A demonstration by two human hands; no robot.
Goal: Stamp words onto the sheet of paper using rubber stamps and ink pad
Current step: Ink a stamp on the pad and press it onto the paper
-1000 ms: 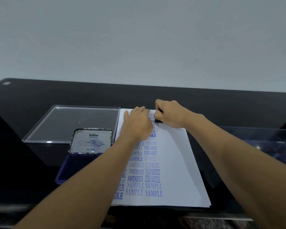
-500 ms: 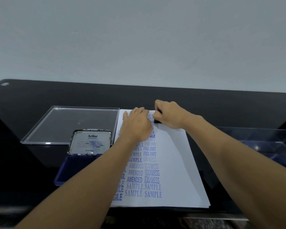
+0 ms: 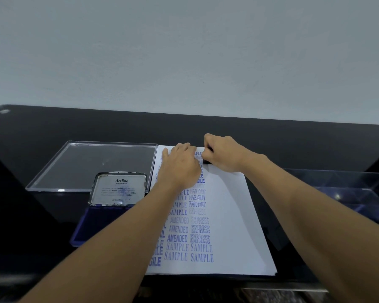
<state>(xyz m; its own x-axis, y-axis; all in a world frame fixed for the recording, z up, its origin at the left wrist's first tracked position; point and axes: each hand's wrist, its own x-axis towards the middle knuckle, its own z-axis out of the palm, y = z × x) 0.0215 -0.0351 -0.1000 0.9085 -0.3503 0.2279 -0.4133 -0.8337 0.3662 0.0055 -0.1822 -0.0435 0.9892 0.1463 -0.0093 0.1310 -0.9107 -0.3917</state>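
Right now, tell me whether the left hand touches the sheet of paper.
Touching. The head view shows the left hand lying flat, palm down, on the sheet of paper, with no gap visible.

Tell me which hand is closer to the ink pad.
Left. The left hand rests on the paper beside the ink pad; the right hand is farther right, gripping a stamp.
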